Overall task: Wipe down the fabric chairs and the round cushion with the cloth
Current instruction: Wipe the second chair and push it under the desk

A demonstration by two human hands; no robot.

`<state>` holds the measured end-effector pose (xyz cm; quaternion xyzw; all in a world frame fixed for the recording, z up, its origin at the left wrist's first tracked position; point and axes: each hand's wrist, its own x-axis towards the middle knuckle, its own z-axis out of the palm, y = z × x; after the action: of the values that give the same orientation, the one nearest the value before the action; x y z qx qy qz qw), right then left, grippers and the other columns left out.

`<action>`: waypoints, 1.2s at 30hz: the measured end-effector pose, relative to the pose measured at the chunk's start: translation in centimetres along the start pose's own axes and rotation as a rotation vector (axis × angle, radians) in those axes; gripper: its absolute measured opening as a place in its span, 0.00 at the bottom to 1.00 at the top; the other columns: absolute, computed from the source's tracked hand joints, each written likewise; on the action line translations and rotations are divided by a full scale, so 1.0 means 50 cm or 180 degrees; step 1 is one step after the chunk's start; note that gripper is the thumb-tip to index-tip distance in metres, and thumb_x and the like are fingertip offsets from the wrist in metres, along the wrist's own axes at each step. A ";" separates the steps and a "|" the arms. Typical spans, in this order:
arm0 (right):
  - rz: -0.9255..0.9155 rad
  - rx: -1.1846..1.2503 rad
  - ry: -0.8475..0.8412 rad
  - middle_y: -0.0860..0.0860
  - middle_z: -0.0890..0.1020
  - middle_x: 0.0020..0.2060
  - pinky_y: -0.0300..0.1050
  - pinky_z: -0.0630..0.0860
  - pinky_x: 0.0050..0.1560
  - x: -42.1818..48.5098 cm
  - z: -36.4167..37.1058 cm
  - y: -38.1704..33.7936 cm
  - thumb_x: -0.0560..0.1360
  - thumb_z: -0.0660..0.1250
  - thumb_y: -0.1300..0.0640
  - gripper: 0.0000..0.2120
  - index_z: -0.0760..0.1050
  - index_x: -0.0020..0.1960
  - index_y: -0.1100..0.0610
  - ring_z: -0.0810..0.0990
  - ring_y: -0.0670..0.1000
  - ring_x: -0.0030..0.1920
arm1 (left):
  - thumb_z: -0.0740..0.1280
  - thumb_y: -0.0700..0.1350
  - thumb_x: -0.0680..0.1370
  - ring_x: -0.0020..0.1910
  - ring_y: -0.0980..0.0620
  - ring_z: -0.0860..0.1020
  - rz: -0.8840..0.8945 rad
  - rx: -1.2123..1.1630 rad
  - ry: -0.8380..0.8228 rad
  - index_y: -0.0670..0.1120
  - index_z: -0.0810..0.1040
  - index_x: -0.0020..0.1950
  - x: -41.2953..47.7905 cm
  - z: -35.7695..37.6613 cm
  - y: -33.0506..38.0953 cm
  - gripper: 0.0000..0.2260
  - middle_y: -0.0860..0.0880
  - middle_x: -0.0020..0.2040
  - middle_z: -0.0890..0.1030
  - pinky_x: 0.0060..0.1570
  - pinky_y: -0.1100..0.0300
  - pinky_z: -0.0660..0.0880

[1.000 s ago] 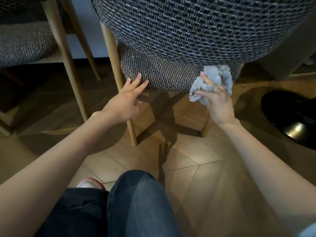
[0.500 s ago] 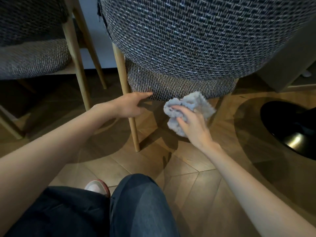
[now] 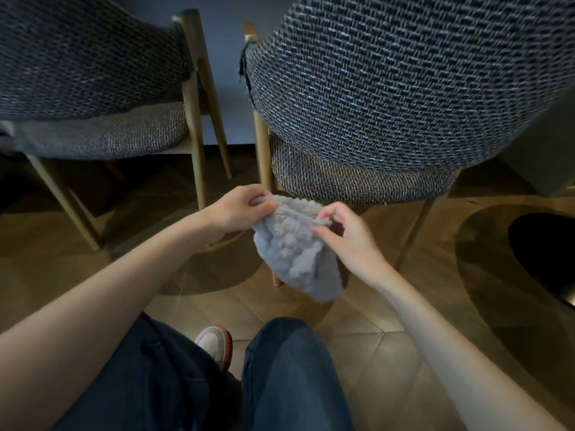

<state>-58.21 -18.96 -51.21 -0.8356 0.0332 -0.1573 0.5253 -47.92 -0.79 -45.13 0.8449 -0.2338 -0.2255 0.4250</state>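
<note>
Both hands pinch cloth [image 3: 295, 253] top edge | L hand [image 3: 239, 209], R hand [image 3: 348, 234] | below fabric chair [image 3: 389, 88] seat.

The left chair [image 3: 87, 73] and the right chair [image 3: 389, 88] stand side by side on the floor [image 3: 389, 353]. The cloth [image 3: 295, 253] hangs in front of the right chair's seat, held at its top between the left hand [image 3: 239, 209] and the right hand [image 3: 351, 237]. A shoe [image 3: 216, 343] sits on the floor below.
</note>
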 end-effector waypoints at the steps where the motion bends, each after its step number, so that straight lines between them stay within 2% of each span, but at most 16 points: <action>1: 0.0000 -0.0065 0.0040 0.44 0.79 0.42 0.49 0.74 0.52 0.000 -0.001 -0.001 0.74 0.71 0.58 0.10 0.70 0.45 0.48 0.79 0.46 0.49 | 0.63 0.45 0.81 0.50 0.49 0.79 -0.0132 -0.0288 -0.0128 0.44 0.75 0.51 -0.006 -0.002 -0.001 0.05 0.43 0.50 0.80 0.55 0.52 0.78; 4: 0.0036 -0.0121 0.0242 0.42 0.81 0.45 0.41 0.73 0.51 -0.005 -0.005 -0.023 0.74 0.71 0.58 0.10 0.71 0.47 0.47 0.80 0.44 0.52 | 0.61 0.46 0.81 0.49 0.50 0.78 -0.0267 -0.0852 -0.0302 0.45 0.73 0.50 -0.012 -0.003 -0.003 0.05 0.47 0.47 0.78 0.54 0.53 0.78; 8: -0.0407 -0.0694 0.0490 0.41 0.83 0.47 0.36 0.72 0.50 -0.004 -0.024 -0.052 0.76 0.68 0.60 0.07 0.81 0.51 0.51 0.79 0.43 0.50 | 0.60 0.47 0.82 0.48 0.51 0.78 -0.0385 -0.0303 0.0458 0.46 0.73 0.49 -0.007 -0.014 -0.007 0.06 0.48 0.47 0.78 0.42 0.61 0.77; 11: -0.0452 -0.0782 0.0711 0.42 0.82 0.47 0.33 0.71 0.50 0.001 -0.033 -0.060 0.77 0.67 0.61 0.06 0.82 0.51 0.54 0.78 0.41 0.49 | 0.60 0.47 0.82 0.49 0.51 0.78 -0.0358 -0.0182 0.0690 0.46 0.73 0.46 -0.008 -0.035 -0.013 0.08 0.47 0.47 0.78 0.51 0.56 0.78; 14: -0.0362 -0.0733 0.0531 0.45 0.78 0.58 0.34 0.72 0.50 0.016 -0.030 -0.059 0.77 0.68 0.60 0.05 0.81 0.51 0.54 0.77 0.42 0.50 | 0.59 0.44 0.82 0.50 0.50 0.77 -0.0258 -0.0506 0.0184 0.46 0.73 0.45 -0.014 -0.059 -0.014 0.07 0.46 0.47 0.76 0.57 0.54 0.75; 16: -0.0181 -0.0454 0.0128 0.42 0.71 0.66 0.34 0.74 0.41 0.029 -0.023 -0.067 0.77 0.68 0.60 0.05 0.80 0.51 0.52 0.78 0.39 0.43 | 0.59 0.43 0.82 0.47 0.52 0.76 -0.0172 -0.0829 -0.0206 0.47 0.72 0.44 -0.018 -0.065 -0.013 0.07 0.48 0.45 0.75 0.54 0.55 0.75; 18: -0.0001 -0.0239 -0.0263 0.39 0.66 0.67 0.32 0.72 0.32 0.043 -0.012 -0.078 0.78 0.67 0.61 0.05 0.79 0.51 0.53 0.77 0.39 0.33 | 0.59 0.43 0.81 0.43 0.55 0.75 -0.0121 -0.0907 -0.0402 0.47 0.71 0.43 -0.016 -0.062 -0.015 0.07 0.50 0.42 0.76 0.47 0.58 0.73; 20: 0.0143 0.0030 -0.0518 0.42 0.73 0.64 0.34 0.73 0.30 0.057 0.001 -0.082 0.78 0.66 0.63 0.06 0.78 0.53 0.57 0.76 0.42 0.29 | 0.60 0.44 0.81 0.44 0.55 0.75 -0.0112 -0.0949 -0.0509 0.48 0.72 0.44 -0.009 -0.062 -0.024 0.06 0.51 0.42 0.76 0.47 0.58 0.71; 22: 0.0209 0.0129 -0.0560 0.49 0.82 0.48 0.37 0.75 0.30 0.068 0.012 -0.082 0.77 0.66 0.65 0.07 0.78 0.54 0.61 0.77 0.44 0.30 | 0.60 0.45 0.81 0.45 0.54 0.74 -0.0127 -0.1044 -0.0554 0.48 0.73 0.45 -0.004 -0.068 -0.032 0.06 0.51 0.43 0.77 0.49 0.56 0.70; 23: 0.0218 0.0107 -0.0557 0.50 0.82 0.41 0.38 0.76 0.31 0.074 0.016 -0.081 0.77 0.66 0.66 0.06 0.78 0.53 0.61 0.77 0.44 0.31 | 0.60 0.45 0.81 0.46 0.53 0.74 -0.0106 -0.1082 -0.0557 0.49 0.73 0.46 -0.003 -0.071 -0.036 0.05 0.51 0.43 0.77 0.49 0.56 0.70; 25: 0.0251 0.0117 -0.0623 0.50 0.81 0.38 0.40 0.79 0.33 0.082 0.024 -0.083 0.76 0.67 0.66 0.05 0.77 0.51 0.61 0.79 0.46 0.33 | 0.60 0.47 0.81 0.45 0.54 0.74 -0.0061 -0.1137 -0.0519 0.49 0.73 0.46 -0.004 -0.076 -0.036 0.06 0.52 0.42 0.77 0.48 0.57 0.70; 28: 0.0359 0.0642 -0.0394 0.53 0.81 0.39 0.40 0.80 0.34 0.095 0.040 -0.096 0.77 0.66 0.67 0.05 0.75 0.48 0.58 0.80 0.46 0.33 | 0.57 0.64 0.76 0.55 0.56 0.78 -0.0110 -0.1240 -0.0616 0.53 0.78 0.55 -0.005 -0.087 -0.043 0.20 0.56 0.54 0.81 0.54 0.57 0.74; 30: 0.0520 0.1197 0.0010 0.55 0.79 0.40 0.38 0.80 0.37 0.105 0.047 -0.104 0.78 0.65 0.67 0.05 0.75 0.50 0.59 0.81 0.46 0.34 | 0.61 0.75 0.67 0.65 0.54 0.74 -0.0135 -0.1203 -0.0739 0.57 0.71 0.69 0.000 -0.097 -0.059 0.35 0.54 0.67 0.75 0.66 0.48 0.69; 32: 0.0692 0.1768 0.0234 0.55 0.79 0.40 0.39 0.81 0.41 0.114 0.053 -0.104 0.78 0.64 0.67 0.05 0.74 0.52 0.60 0.81 0.47 0.36 | 0.74 0.70 0.60 0.67 0.52 0.72 -0.0251 -0.1119 -0.0654 0.55 0.65 0.73 0.002 -0.104 -0.076 0.45 0.53 0.68 0.74 0.69 0.45 0.65; 34: 0.0876 0.2260 0.0352 0.55 0.80 0.42 0.41 0.81 0.44 0.119 0.060 -0.096 0.79 0.64 0.66 0.07 0.73 0.56 0.63 0.82 0.48 0.39 | 0.78 0.58 0.63 0.63 0.55 0.75 -0.0371 -0.0859 -0.0744 0.50 0.69 0.69 0.004 -0.098 -0.089 0.38 0.53 0.61 0.79 0.66 0.52 0.68; 36: 0.1076 0.2624 0.0563 0.56 0.81 0.45 0.42 0.81 0.44 0.122 0.069 -0.085 0.79 0.63 0.67 0.09 0.71 0.59 0.65 0.84 0.49 0.41 | 0.74 0.51 0.73 0.56 0.57 0.78 -0.0335 -0.0530 -0.0837 0.45 0.78 0.61 0.007 -0.082 -0.095 0.19 0.52 0.55 0.82 0.58 0.60 0.72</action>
<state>-51.85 -15.40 -47.42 -0.5228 0.1486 -0.1402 0.8276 -44.30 4.02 -46.90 0.7811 -0.2233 -0.3746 0.4469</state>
